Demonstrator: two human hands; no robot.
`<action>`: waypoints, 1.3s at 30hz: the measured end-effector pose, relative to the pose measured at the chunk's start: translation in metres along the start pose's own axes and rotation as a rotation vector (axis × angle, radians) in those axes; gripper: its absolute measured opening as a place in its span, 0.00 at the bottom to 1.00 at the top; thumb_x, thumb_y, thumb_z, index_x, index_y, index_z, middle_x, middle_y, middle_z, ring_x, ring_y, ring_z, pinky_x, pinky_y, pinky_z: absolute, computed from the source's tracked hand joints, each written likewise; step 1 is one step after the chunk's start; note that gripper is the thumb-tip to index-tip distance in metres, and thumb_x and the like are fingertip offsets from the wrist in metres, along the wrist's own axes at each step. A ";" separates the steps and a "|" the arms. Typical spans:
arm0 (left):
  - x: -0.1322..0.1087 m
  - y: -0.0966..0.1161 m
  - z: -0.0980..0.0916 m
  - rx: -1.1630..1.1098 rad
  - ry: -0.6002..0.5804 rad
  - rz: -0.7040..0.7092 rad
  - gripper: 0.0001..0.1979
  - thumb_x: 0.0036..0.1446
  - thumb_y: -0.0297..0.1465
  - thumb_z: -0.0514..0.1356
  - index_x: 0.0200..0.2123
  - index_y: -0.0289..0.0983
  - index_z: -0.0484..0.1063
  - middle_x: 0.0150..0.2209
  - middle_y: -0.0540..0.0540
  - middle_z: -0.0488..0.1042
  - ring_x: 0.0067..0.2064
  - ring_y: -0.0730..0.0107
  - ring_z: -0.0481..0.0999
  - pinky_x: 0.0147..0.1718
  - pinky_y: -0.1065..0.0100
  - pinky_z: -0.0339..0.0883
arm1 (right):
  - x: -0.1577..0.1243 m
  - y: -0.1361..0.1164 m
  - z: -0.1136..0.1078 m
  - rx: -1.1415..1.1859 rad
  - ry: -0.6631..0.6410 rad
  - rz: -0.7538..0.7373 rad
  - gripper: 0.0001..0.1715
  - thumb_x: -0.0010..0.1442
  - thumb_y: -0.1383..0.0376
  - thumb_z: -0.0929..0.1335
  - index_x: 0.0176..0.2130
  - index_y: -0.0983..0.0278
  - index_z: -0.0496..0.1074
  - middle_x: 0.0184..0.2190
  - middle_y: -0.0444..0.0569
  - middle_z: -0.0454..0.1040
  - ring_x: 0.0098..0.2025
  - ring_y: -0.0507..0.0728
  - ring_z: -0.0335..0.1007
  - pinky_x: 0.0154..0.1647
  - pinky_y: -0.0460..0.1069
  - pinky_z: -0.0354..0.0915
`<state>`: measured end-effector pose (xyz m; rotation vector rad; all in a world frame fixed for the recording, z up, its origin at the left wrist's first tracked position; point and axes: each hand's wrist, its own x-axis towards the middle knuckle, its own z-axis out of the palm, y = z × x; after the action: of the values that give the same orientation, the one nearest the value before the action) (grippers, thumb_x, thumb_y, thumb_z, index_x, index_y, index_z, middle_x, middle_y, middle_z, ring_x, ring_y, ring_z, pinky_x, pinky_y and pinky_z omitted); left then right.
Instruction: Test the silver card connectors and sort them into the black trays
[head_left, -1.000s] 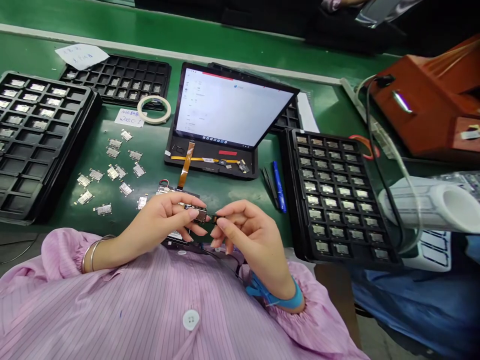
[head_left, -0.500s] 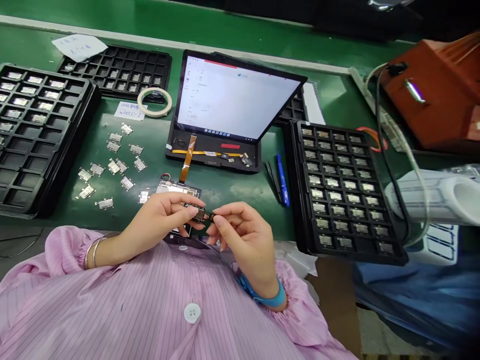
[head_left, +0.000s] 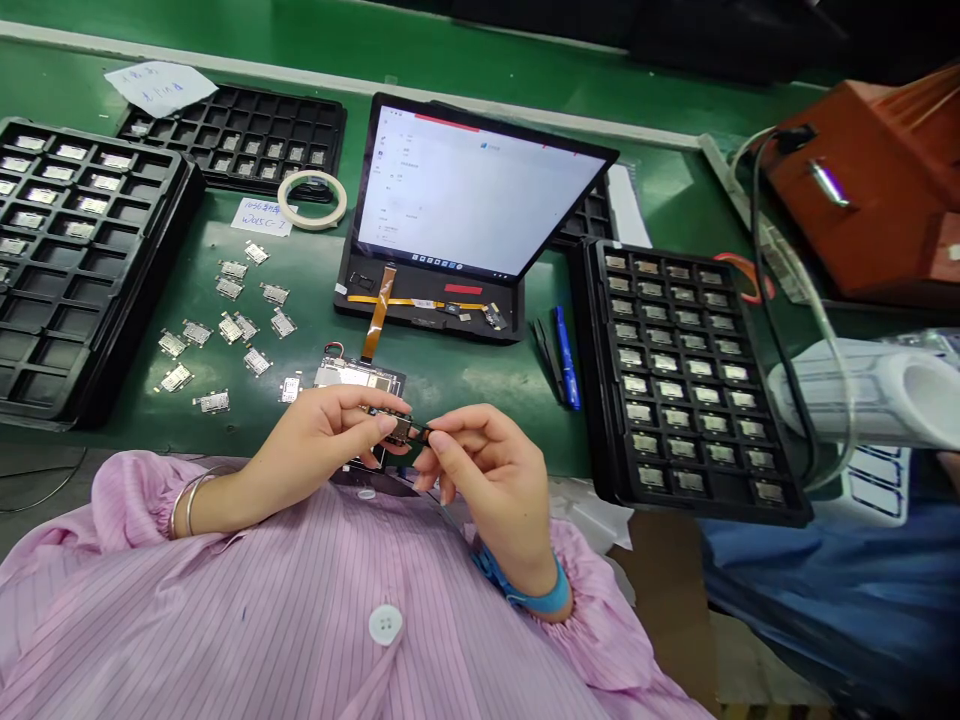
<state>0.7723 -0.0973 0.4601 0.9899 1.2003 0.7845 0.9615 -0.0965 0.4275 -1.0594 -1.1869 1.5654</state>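
Observation:
My left hand [head_left: 330, 435] pinches a small circuit module [head_left: 401, 428] between thumb and fingers, above the lower edge of a circuit board [head_left: 360, 376]. The thumb and index finger of my right hand [head_left: 480, 465] are closed on a small dark piece [head_left: 422, 436] at the module's right end. An orange ribbon cable [head_left: 378, 315] runs from the board up to a lit screen [head_left: 472, 195], which leans above a black case [head_left: 427, 318]. Several small metal modules [head_left: 257, 362] lie loose left of the board.
Black trays with modules stand at the left [head_left: 82, 270], back left [head_left: 247, 140] and right [head_left: 686, 380]. Tweezers [head_left: 548, 360] and a blue pen [head_left: 567, 358] lie beside the right tray. A tape roll [head_left: 337, 205] sits behind the loose modules. A white cylinder [head_left: 870, 390] is far right.
The view has shifted very slightly. Both hands keep nearly the same pose and hold the same pieces.

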 end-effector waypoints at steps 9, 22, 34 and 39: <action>-0.001 -0.001 0.001 0.009 -0.006 0.001 0.10 0.61 0.33 0.62 0.45 0.37 0.76 0.33 0.47 0.82 0.34 0.69 0.81 0.31 0.74 0.73 | 0.002 0.000 0.000 -0.015 -0.020 0.023 0.06 0.62 0.62 0.70 0.37 0.62 0.70 0.23 0.43 0.77 0.20 0.51 0.74 0.15 0.41 0.63; 0.001 -0.002 0.001 -0.122 0.005 0.063 0.12 0.59 0.33 0.65 0.46 0.37 0.77 0.50 0.43 0.79 0.50 0.64 0.79 0.49 0.66 0.75 | 0.001 -0.003 0.000 -0.019 0.047 0.009 0.07 0.61 0.61 0.70 0.36 0.62 0.70 0.23 0.43 0.76 0.19 0.51 0.72 0.15 0.42 0.63; 0.001 -0.006 -0.001 -0.208 -0.026 -0.033 0.14 0.58 0.32 0.67 0.47 0.37 0.77 0.44 0.44 0.82 0.45 0.66 0.81 0.45 0.69 0.76 | 0.003 -0.001 0.001 -0.014 -0.023 0.044 0.08 0.62 0.60 0.70 0.36 0.62 0.69 0.23 0.43 0.76 0.20 0.50 0.73 0.16 0.42 0.63; 0.001 -0.007 -0.001 -0.196 -0.011 -0.010 0.14 0.58 0.32 0.67 0.48 0.37 0.77 0.47 0.43 0.81 0.46 0.66 0.81 0.47 0.67 0.75 | 0.001 0.000 0.000 -0.032 -0.036 0.070 0.10 0.62 0.58 0.70 0.36 0.62 0.69 0.24 0.44 0.76 0.20 0.51 0.73 0.16 0.43 0.63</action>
<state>0.7716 -0.0993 0.4531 0.8250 1.0959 0.8700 0.9611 -0.0952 0.4272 -1.1085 -1.2147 1.6304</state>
